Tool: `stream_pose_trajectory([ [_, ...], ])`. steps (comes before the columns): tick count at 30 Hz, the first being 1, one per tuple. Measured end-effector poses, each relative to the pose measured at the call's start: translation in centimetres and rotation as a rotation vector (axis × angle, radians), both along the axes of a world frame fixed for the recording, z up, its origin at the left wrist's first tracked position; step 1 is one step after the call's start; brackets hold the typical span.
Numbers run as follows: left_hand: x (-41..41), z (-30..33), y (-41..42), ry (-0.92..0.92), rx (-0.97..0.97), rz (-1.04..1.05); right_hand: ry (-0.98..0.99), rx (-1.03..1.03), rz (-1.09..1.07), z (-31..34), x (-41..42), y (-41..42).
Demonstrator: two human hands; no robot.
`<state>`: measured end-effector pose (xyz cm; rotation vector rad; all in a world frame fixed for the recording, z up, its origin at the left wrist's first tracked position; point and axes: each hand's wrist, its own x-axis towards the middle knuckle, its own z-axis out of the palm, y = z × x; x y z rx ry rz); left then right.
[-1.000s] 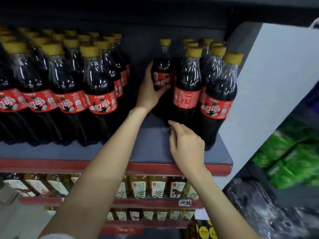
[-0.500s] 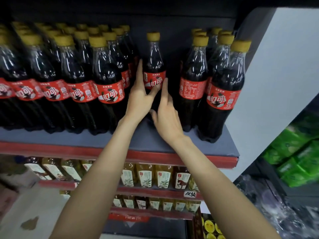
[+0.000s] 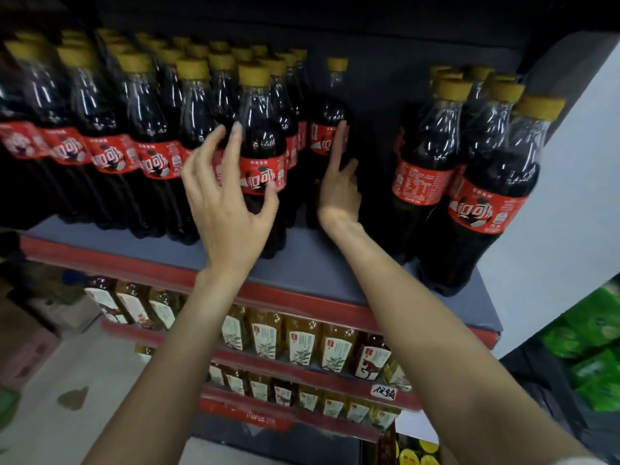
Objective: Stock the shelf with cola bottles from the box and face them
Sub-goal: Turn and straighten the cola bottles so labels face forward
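Note:
Cola bottles with yellow caps and red labels stand on the grey shelf [image 3: 318, 266]. A large block of them [image 3: 100, 129] fills the left side and a smaller group [image 3: 486, 182] stands at the right. One lone bottle [image 3: 332, 105] stands further back in the gap between them. My left hand [image 3: 228, 203] reaches around the block's front right bottle [image 3: 261, 142], fingers spread beside it and thumb on its label. My right hand [image 3: 339, 193] touches the lone bottle's label with a straight index finger.
A white side panel [image 3: 570, 196] closes the shelf on the right, with green packs [image 3: 597, 333] beyond it. Lower shelves hold yellow tea bottles [image 3: 302, 344]. The shelf has a red front edge [image 3: 302, 307]. Bare shelf lies in front of the lone bottle.
My left hand left the lone bottle and moved left to the block's front bottle. My right hand rose from the shelf surface to the lone bottle's label.

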<state>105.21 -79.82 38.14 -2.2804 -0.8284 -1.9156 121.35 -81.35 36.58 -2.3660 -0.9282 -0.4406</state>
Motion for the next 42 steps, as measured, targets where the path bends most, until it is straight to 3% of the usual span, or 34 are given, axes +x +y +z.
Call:
stream_pose_trajectory([
  [5,-0.5,-0.5,0.9,0.126,-0.040,-0.020,0.038,0.085,0.038,0.4,1.0,1.8],
  [13,-0.8,-0.5,1.0,0.157,-0.064,-0.059,0.083,0.051,0.023,0.4,1.8,3.2],
  [17,-0.5,-0.5,-0.6,-0.018,0.051,-0.133,0.207,0.034,0.140,1.2,0.8,1.5],
  [20,0.6,-0.9,-3.1,-0.157,0.097,-0.341,0.233,0.268,0.377,2.0,-1.7,-3.3],
  [22,1.8,-1.0,-4.7,-0.228,-0.030,-0.544,0.143,0.470,0.482,1.8,-3.8,-8.0],
  [25,4.3,-0.4,-5.8,-0.200,-0.449,-0.855,0.039,0.586,0.448,0.4,-5.5,-14.5],
  [29,8.4,0.4,-6.4,0.154,-0.900,-1.083,0.078,0.537,0.244,-2.4,-5.0,-17.9],
  [33,10.6,1.0,-7.1,0.200,-1.116,-1.208,0.244,0.374,0.263,-3.1,-4.8,-17.4],
  [36,9.8,0.9,-6.6,0.141,-1.075,-1.158,0.304,0.387,0.326,-2.5,-4.0,-17.0],
  [42,6.0,0.1,-6.3,0.094,-0.745,-1.067,0.453,0.401,0.513,-0.3,-1.3,-15.8],
])
